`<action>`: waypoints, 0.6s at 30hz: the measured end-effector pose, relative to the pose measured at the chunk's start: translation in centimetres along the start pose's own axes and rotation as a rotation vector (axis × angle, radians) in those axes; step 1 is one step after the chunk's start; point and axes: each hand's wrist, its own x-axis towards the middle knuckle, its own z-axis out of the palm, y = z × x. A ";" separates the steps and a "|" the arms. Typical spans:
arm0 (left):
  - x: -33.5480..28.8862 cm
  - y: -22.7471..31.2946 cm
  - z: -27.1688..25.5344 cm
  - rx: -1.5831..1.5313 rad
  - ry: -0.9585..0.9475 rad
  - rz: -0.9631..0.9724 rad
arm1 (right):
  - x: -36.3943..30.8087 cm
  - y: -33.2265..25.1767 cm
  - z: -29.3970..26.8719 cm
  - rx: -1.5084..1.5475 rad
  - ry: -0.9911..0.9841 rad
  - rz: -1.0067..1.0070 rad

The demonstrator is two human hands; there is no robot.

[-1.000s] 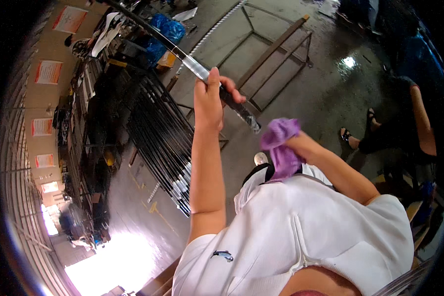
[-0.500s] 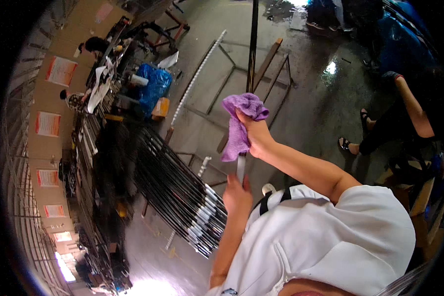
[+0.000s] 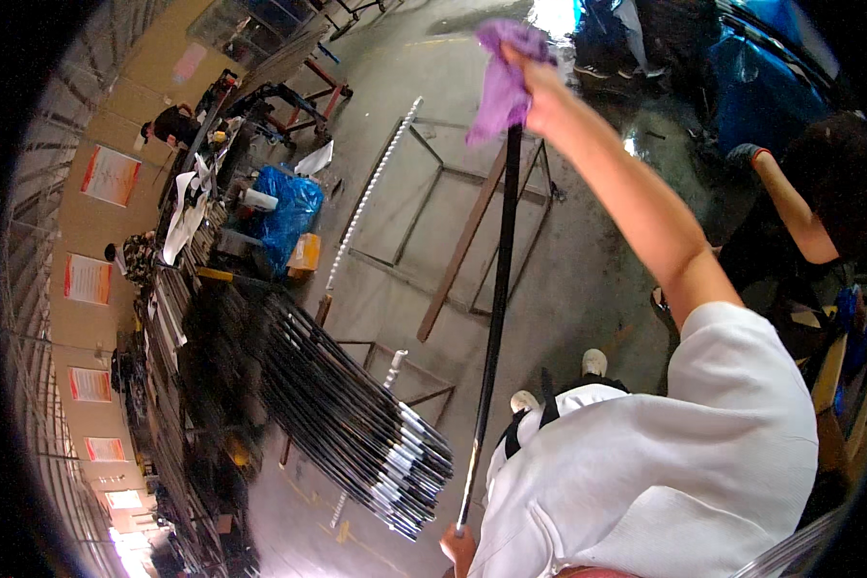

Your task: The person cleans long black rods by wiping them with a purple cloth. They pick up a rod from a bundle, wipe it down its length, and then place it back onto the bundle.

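A long black rod (image 3: 498, 318) with a silvery lower end runs steeply up the view in front of my body. Its near end sits in my closed left hand (image 3: 460, 545), low by my white shirt. At the full reach of my arm, my right hand (image 3: 541, 96) grips a purple cloth (image 3: 507, 91) bunched around the rod's upper part. The rod's far end is hidden behind the cloth and hand. To the left lies a bundle of similar black rods (image 3: 342, 385) with pale, silvery ends.
Metal frames (image 3: 395, 260) stand on the floor ahead, one side carrying a white notched strip (image 3: 371, 197). A blue plastic bag (image 3: 294, 207) and an orange box (image 3: 304, 252) lie farther left. A person (image 3: 804, 212) in dark clothes with a gloved hand is close on my right.
My right hand has slid the purple cloth up and away along the rod. My left hand has drawn back toward the lower edge with the rod's near end.
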 end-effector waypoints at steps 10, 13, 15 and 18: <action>-0.2 4.0 -1.3 -0.441 -0.277 -0.238 | -3.8 4.1 -1.5 0.357 -0.680 0.242; -1.5 -1.2 1.5 -0.201 -0.270 -0.314 | -8.7 9.8 -1.6 0.088 -0.215 0.319; -3.2 -2.2 1.0 -0.177 -0.232 -0.305 | -7.8 8.3 -1.3 -0.030 -0.146 0.262; -7.4 -5.2 -0.6 -0.091 -0.236 -0.248 | -4.0 2.7 1.0 -0.029 -0.066 0.069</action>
